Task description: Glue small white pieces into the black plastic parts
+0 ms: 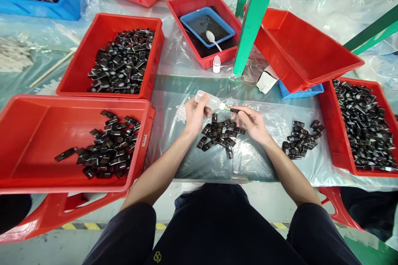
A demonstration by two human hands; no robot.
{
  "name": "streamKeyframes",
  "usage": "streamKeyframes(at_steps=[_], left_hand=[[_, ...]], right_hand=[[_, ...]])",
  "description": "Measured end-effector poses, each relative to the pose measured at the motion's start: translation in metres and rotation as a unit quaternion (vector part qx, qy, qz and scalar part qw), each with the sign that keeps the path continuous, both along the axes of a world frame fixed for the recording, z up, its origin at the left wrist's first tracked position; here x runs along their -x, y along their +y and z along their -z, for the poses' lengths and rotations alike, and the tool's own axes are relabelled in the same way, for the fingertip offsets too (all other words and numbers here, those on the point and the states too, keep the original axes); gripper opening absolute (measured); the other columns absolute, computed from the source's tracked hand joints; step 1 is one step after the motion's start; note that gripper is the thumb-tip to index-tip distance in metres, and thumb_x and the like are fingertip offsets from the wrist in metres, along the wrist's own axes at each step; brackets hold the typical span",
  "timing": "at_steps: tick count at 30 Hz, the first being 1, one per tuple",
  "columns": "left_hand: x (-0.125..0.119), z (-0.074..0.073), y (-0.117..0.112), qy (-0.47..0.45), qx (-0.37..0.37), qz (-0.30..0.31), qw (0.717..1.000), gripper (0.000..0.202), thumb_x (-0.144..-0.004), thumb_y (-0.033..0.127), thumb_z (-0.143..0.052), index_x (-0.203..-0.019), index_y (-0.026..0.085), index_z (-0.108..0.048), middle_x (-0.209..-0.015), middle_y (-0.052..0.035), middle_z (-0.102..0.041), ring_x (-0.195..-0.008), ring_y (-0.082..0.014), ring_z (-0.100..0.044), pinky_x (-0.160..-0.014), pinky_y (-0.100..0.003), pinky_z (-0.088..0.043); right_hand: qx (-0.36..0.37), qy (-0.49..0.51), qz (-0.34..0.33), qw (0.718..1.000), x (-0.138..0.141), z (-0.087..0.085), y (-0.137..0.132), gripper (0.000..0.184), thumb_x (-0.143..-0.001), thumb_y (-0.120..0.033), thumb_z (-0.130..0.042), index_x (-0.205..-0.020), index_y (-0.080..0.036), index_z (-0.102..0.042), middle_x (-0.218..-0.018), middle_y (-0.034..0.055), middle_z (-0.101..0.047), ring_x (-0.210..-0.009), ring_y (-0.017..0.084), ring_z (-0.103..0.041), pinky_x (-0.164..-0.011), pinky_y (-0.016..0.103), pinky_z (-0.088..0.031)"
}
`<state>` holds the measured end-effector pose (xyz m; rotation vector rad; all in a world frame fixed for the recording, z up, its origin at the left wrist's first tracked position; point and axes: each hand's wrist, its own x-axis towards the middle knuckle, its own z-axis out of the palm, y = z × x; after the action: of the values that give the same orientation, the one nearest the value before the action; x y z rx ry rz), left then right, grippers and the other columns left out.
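Note:
My left hand [195, 114] is closed round a small clear squeeze bottle [209, 100], tipped so its nozzle points right. My right hand [252, 121] pinches a small black part [234, 110] right at the nozzle tip. Under both hands a loose pile of black parts [219, 136] lies on the plastic-covered table. A second, smaller pile of black parts [301, 138] sits to the right of my right hand.
Red bins with black parts stand at near left [37, 132], mid left [93, 45] and right [329, 132]. An empty tilted red bin [307, 49] rests behind. A red tray [186, 6] holds a blue dish and spoon. A green post [253, 16] and a small white bottle [217, 64] stand behind.

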<state>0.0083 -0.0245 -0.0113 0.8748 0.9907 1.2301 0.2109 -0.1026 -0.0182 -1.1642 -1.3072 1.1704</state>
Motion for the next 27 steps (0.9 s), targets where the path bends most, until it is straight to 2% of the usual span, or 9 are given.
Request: streamKeyframes(at_steps=[4,11,18,27], left_hand=[[-0.001,-0.001,0.000,-0.006,0.001,-0.006,1.000,0.053,-0.083,0.066,-0.091,-0.072,0.020,-0.068,-0.053,0.0052,-0.051,-0.043,-0.0076,-0.048,-0.042,-0.022,-0.035],[-0.004,-0.001,-0.001,-0.030,0.005,-0.007,1.000,0.055,-0.080,0.068,-0.092,-0.069,0.020,-0.067,-0.052,0.0046,-0.050,-0.043,-0.0081,-0.047,-0.042,-0.023,-0.034],[-0.002,0.000,0.000,-0.053,0.003,0.005,0.999,0.057,-0.071,0.069,-0.097,-0.068,0.018,-0.071,-0.052,0.0041,-0.050,-0.044,-0.0074,-0.046,-0.042,-0.023,-0.035],[-0.003,0.002,0.000,-0.069,0.000,-0.001,0.998,0.057,-0.070,0.067,-0.100,-0.065,0.018,-0.069,-0.052,0.0044,-0.050,-0.043,-0.0070,-0.046,-0.040,-0.022,-0.035]], right_hand=[[-0.017,-0.024,0.030,0.999,0.001,0.001,-0.001,0.049,-0.101,-0.069,-0.080,-0.130,-0.029,-0.083,-0.105,0.0060,-0.081,-0.071,0.017,-0.065,-0.066,0.034,-0.061],[-0.039,-0.051,0.068,0.996,0.000,0.010,-0.002,0.043,-0.101,-0.060,-0.083,-0.131,-0.028,-0.084,-0.128,0.0096,-0.083,-0.079,0.018,-0.068,-0.069,0.036,-0.064],[-0.075,-0.073,0.077,0.992,0.001,0.014,-0.002,0.040,-0.104,-0.060,-0.079,-0.130,-0.031,-0.085,-0.131,0.0080,-0.084,-0.078,0.017,-0.068,-0.069,0.037,-0.065],[-0.060,-0.078,0.084,0.992,0.000,0.013,-0.003,0.041,-0.102,-0.061,-0.081,-0.129,-0.031,-0.087,-0.133,0.0072,-0.084,-0.079,0.018,-0.069,-0.071,0.038,-0.066]])
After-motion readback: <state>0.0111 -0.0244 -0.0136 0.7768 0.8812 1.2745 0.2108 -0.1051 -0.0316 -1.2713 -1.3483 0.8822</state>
